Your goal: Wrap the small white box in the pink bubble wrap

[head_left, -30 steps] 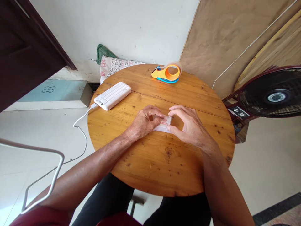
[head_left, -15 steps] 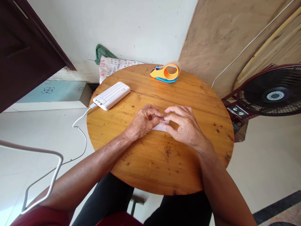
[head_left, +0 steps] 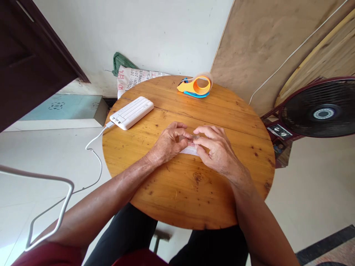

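Observation:
A small, flat, whitish packet point(head_left: 189, 150) with a pinkish, clear-looking part along its far side lies at the middle of the round wooden table point(head_left: 172, 192). Its exact kind is hard to make out, since fingers cover much of it. My left hand point(head_left: 171, 142) pinches its left part, thumb and forefinger curled in. From the other side, my right hand point(head_left: 217, 149) has its forefinger and thumb closed on the right end, the other fingers arched above. The two sets of fingertips nearly meet over the packet.
At the table's far edge stands an orange and blue tape dispenser point(head_left: 194, 88) with a roll of clear tape. A white power bank point(head_left: 132, 112) lies at the left, its white cable point(head_left: 95, 155) hanging off the edge. Beyond the right edge is a fan point(head_left: 323, 111).
Both hands stay over the packet. My right fingertips have shifted very slightly, the thumb a little to the right. The tape dispenser and power bank have not moved.

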{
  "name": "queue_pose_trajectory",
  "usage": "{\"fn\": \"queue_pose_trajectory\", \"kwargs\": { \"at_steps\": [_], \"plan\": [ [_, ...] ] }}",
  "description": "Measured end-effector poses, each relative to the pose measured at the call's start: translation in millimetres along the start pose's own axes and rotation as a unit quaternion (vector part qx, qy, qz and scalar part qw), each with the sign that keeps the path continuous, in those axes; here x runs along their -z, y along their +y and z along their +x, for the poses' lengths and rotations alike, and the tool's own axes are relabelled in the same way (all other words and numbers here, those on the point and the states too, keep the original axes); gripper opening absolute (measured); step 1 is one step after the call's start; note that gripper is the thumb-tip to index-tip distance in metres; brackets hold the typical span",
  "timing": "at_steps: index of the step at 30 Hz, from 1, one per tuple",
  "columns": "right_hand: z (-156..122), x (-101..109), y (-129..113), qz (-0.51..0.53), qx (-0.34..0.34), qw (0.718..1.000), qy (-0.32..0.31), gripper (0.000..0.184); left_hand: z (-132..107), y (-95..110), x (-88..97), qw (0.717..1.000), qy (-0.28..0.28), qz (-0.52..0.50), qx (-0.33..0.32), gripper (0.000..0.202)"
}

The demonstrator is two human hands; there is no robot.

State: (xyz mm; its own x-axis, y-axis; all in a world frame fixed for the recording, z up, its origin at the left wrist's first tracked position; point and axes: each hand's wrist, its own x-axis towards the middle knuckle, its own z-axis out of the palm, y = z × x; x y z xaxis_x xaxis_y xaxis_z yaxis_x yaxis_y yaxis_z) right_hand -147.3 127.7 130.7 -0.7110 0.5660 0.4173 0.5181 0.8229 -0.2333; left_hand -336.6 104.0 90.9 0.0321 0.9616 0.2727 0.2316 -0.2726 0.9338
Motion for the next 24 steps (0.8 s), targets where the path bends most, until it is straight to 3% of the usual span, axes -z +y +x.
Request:
{"fn": "queue_pose_trajectory", "kwargs": {
  "at_steps": [4,9,16,24],
  "plan": [
    [2,0,-1,0.042,-0.006,0.998,0.044,0.017,0,0,0.6,1.0,-0.006,0.027,-0.002,0.008],
    [3,1,9,0.115,-0.09,0.982,0.119,0.018,0,3,0.8,0.999,-0.004,0.047,0.014,0.011],
    [5,-7,16,0.18,-0.14,0.971,0.076,0.017,-1,3,1.9,0.997,-0.012,0.074,-0.009,0.012],
    [6,-14,14,0.178,-0.091,0.979,0.046,0.014,-1,2,2.1,0.998,-0.01,0.068,-0.011,0.011]
  ]
}}
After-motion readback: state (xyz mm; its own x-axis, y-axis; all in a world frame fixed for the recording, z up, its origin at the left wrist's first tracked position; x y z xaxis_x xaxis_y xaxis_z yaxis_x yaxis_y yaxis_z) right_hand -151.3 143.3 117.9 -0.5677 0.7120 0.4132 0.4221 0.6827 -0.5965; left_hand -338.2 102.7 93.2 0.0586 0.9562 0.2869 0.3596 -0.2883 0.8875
